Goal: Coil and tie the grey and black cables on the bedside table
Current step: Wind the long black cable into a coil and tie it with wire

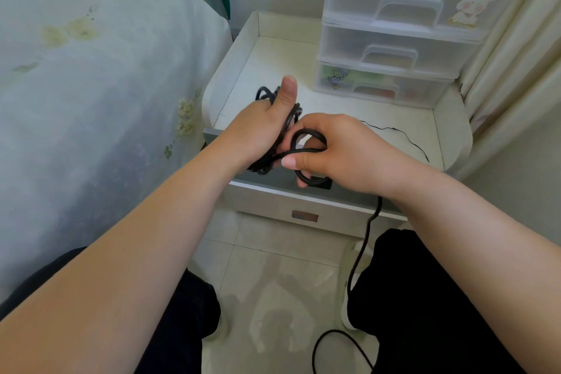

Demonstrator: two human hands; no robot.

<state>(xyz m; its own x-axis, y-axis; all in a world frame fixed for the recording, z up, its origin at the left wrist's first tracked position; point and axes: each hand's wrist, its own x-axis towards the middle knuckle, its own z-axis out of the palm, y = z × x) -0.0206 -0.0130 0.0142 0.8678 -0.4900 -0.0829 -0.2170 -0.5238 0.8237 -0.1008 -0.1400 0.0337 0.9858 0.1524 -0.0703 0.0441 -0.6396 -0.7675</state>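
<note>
Nearest the camera, the loose tail of the black cable (361,247) lies in a curve on the pale tiled floor (273,267), then climbs almost straight up between the person's dark-clad knees to the front edge of the table (334,100). It is a round, matte black cord of even thickness. Above that edge the right hand (337,152) pinches it, thumb and fingers curled round a small loop that stands roughly upright and faces the camera, one strand running leftward from the loop across to the other hand. The left hand (261,127) grips the coiled bundle of the same cable, fingers wrapped round the turns and thumb sticking straight up; the coil's long axis runs from lower right near the wrist to upper left past the thumb, where a few turns poke out. Both hands hover over the table's front edge, just above its white top. Farther back a thin black wire (397,132) trails across the tabletop to the right, and a stack of translucent plastic drawers (394,36) stands at the back right corner. A bed (91,85) with a pale floral cover lies along the left.
</note>
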